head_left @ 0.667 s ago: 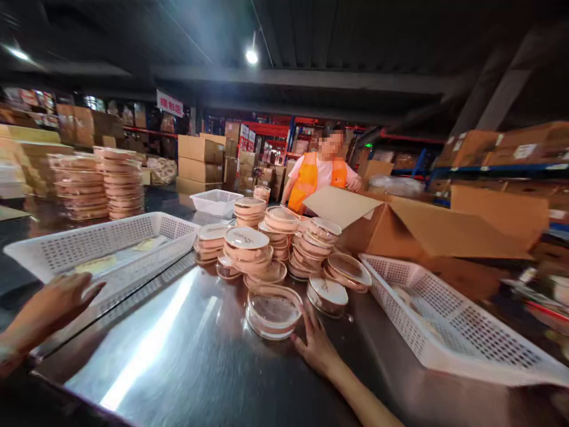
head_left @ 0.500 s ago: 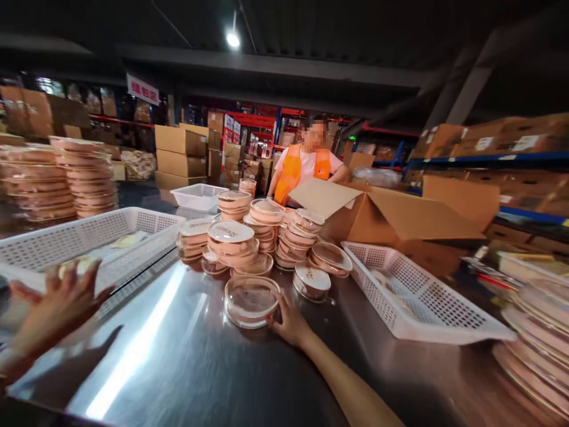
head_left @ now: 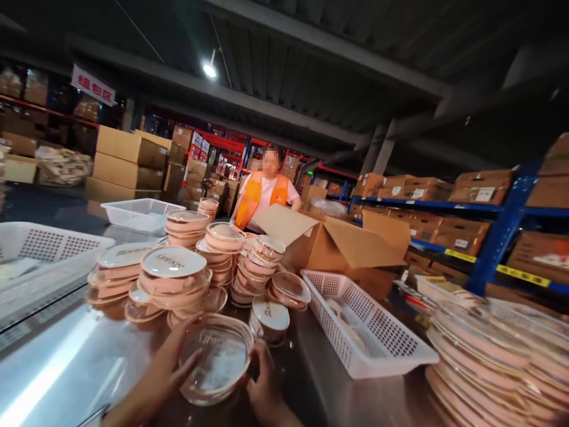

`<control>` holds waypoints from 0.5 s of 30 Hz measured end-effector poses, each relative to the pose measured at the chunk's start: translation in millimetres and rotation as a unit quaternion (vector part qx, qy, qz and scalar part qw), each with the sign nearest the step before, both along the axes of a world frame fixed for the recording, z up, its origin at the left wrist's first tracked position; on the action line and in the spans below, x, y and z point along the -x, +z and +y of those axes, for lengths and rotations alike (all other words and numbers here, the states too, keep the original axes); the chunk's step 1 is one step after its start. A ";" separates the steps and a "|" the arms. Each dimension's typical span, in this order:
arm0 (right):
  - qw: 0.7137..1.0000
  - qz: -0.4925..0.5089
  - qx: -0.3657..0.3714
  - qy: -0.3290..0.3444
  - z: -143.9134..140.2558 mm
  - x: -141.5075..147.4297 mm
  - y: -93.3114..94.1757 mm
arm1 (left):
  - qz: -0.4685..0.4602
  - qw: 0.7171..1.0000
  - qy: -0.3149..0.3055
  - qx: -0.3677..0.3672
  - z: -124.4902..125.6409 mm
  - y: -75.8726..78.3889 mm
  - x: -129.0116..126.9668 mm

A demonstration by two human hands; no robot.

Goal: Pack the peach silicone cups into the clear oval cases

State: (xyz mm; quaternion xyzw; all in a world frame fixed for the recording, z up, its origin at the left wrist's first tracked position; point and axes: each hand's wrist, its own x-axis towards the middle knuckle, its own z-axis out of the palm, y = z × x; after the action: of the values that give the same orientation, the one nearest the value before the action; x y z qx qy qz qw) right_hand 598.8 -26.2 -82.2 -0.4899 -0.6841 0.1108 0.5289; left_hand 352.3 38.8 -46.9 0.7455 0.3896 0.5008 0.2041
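Low at table edge, clear lidded bowl (head_left: 216, 360) was gripped between both hands: left hand (head_left: 166, 362) curled on its left rim, right hand (head_left: 265, 388) closed against right side, just before stacked bowls (head_left: 173, 279).

A warehouse packing area: tall blue and red steel racks (head_left: 498, 237) loaded with brown cardboard cartons (head_left: 128, 155), an open cardboard box (head_left: 329, 240), white perforated plastic baskets (head_left: 368, 332), a person in an orange safety vest (head_left: 264, 198).
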 end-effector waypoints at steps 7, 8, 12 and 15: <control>0.992 0.125 0.034 -0.012 15.8 -6.2 -24.2 | -0.191 0.960 -0.010 0.205 38.3 -44.7 2.3; 0.988 0.147 0.049 -0.004 16.5 -4.8 -29.3 | -0.162 0.964 -0.014 0.211 38.2 -43.1 1.6; 0.984 0.164 0.070 0.021 15.5 -0.7 -39.1 | -0.086 0.969 -0.047 0.228 23.8 -31.1 1.0; 0.987 0.143 0.073 0.027 11.5 -3.1 -28.2 | -0.122 0.957 -0.105 0.243 11.3 -22.5 -0.5</control>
State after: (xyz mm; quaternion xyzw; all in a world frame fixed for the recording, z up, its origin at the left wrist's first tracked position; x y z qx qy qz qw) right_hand 601.8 -14.7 -110.4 -0.4877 -0.6047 0.2438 0.5805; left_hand 352.8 50.1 -69.4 0.6431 0.3914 0.4544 0.4762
